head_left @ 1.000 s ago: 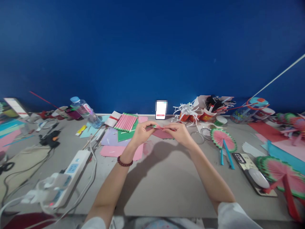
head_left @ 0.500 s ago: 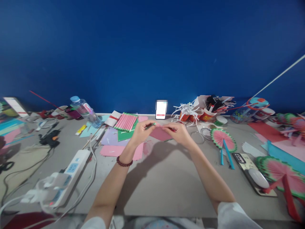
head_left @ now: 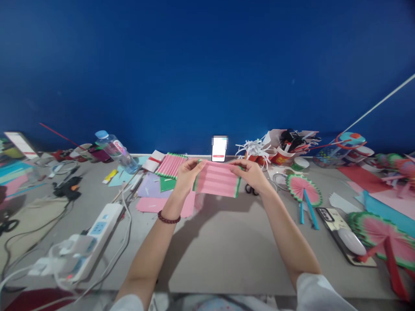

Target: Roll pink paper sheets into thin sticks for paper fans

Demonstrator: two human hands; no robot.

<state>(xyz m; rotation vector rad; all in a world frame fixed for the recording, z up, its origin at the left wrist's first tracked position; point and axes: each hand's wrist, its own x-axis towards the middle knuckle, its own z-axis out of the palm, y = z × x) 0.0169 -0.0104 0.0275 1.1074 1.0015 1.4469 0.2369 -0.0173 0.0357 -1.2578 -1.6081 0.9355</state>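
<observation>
A pink pleated paper sheet point(head_left: 216, 179) with green side edges hangs unfolded above the grey table point(head_left: 227, 246). My left hand point(head_left: 187, 176) pinches its upper left corner. My right hand point(head_left: 249, 175) pinches its upper right corner. Both hands are closed on the sheet, held up near the back of the table. A red bead bracelet circles my left wrist. Behind the sheet stands a phone point(head_left: 219, 149) with a lit screen.
Another pleated pink sheet point(head_left: 170, 166) and coloured papers lie at the back left beside a water bottle point(head_left: 114, 150). A power strip point(head_left: 97, 233) and cables fill the left. Finished watermelon paper fans point(head_left: 304, 188), red cups point(head_left: 279, 155) and a black tray point(head_left: 345, 235) sit right. Scissors point(head_left: 251, 189) lie under my right hand.
The folded pink strip pinched between my hands has been pulled open into a wide pleated sheet, and my hands have moved slightly apart and up.
</observation>
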